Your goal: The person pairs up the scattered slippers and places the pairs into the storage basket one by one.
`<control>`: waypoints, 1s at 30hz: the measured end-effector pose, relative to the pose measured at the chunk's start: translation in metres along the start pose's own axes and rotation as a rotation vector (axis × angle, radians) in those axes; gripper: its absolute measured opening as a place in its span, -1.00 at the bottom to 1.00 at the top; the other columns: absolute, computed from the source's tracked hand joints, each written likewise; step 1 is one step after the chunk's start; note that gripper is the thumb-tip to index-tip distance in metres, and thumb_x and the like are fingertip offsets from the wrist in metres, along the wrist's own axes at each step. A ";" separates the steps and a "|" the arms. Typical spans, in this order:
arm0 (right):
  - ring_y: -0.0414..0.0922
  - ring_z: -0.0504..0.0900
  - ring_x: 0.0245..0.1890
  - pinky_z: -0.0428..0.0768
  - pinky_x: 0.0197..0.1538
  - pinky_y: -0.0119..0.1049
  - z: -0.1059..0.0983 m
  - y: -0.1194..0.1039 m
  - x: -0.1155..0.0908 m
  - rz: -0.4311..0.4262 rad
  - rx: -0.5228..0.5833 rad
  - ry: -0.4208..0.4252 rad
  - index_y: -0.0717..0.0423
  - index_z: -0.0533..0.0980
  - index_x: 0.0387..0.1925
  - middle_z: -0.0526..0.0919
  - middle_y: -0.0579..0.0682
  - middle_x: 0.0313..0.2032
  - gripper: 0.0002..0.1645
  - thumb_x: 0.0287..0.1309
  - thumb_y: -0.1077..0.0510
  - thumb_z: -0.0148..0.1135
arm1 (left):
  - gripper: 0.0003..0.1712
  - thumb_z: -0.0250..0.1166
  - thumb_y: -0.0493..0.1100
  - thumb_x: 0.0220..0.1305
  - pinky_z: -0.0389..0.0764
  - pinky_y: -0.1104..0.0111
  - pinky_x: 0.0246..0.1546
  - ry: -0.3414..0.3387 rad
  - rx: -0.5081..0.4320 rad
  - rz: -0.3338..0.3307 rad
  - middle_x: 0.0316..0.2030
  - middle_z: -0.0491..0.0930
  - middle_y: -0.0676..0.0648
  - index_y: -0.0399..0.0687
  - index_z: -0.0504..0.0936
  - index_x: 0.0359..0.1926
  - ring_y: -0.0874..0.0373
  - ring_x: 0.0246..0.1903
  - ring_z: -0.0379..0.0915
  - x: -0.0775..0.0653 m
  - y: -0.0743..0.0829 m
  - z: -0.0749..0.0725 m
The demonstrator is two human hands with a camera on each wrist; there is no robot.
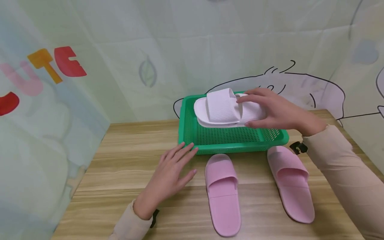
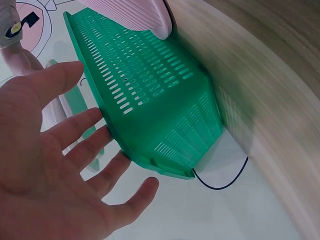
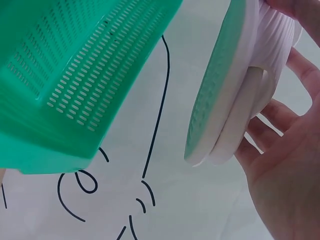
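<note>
A pair of white slippers [image 1: 222, 106] with ribbed straps, one nested against the other, is held by my right hand [image 1: 277, 108] over the green basket [image 1: 234, 148]. The right wrist view shows the slippers [image 3: 215, 95] side-on, with fingers of the right hand [image 3: 285, 155] around the strap side. Fingers spread, my left hand [image 1: 171, 171] is at the basket's front left corner. In the left wrist view, the left hand [image 2: 65, 165] overlaps the basket's rim; whether it touches I cannot tell. Inside, the basket's visible floor is bare mesh.
Two pink slippers lie apart on the wooden table [image 1: 132, 160] before the basket: a left one [image 1: 223, 203] and a right one [image 1: 292, 186], toes towards the basket. A printed curtain [image 1: 135, 43] hangs behind the table.
</note>
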State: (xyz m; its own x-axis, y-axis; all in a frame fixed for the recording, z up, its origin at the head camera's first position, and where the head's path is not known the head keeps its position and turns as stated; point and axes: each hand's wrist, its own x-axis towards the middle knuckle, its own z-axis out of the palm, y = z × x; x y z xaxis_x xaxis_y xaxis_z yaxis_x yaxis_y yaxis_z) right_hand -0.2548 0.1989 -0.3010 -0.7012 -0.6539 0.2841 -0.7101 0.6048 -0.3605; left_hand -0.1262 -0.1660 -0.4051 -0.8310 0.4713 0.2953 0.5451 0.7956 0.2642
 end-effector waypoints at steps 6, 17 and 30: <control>0.22 0.36 0.39 0.50 0.25 0.27 -0.001 0.004 0.019 0.002 0.015 -0.033 -0.04 0.58 0.32 0.47 0.20 0.38 -0.26 0.08 0.03 0.61 | -0.25 0.42 0.04 0.42 0.31 -0.32 0.41 -0.012 0.011 -0.002 0.56 0.35 -0.10 0.02 0.44 0.54 -0.18 0.58 0.14 -0.001 0.000 -0.001; 0.15 0.38 0.35 0.52 0.24 0.18 -0.003 0.016 0.043 0.021 -0.004 -0.082 0.01 0.57 0.30 0.49 0.16 0.34 -0.30 0.11 0.08 0.58 | -0.24 0.42 0.05 0.42 0.31 -0.29 0.42 -0.018 0.036 0.023 0.56 0.34 -0.10 0.01 0.44 0.55 -0.19 0.58 0.15 -0.001 0.004 -0.002; 0.20 0.35 0.40 0.39 0.40 0.23 0.006 0.032 0.063 0.077 0.000 -0.113 0.05 0.54 0.31 0.47 0.20 0.37 -0.28 0.11 0.13 0.58 | -0.22 0.44 0.03 0.40 0.33 -0.30 0.41 -0.015 0.031 0.027 0.55 0.35 -0.10 0.01 0.43 0.55 -0.21 0.56 0.19 0.000 0.007 -0.006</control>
State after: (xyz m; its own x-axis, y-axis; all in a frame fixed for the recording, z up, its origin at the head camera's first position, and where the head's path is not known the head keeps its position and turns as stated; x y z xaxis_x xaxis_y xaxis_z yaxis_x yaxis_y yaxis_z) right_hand -0.3212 0.1740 -0.3002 -0.7421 -0.6525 0.1532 -0.6542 0.6555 -0.3773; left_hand -0.1213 -0.1630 -0.3975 -0.8179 0.4983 0.2877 0.5638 0.7939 0.2279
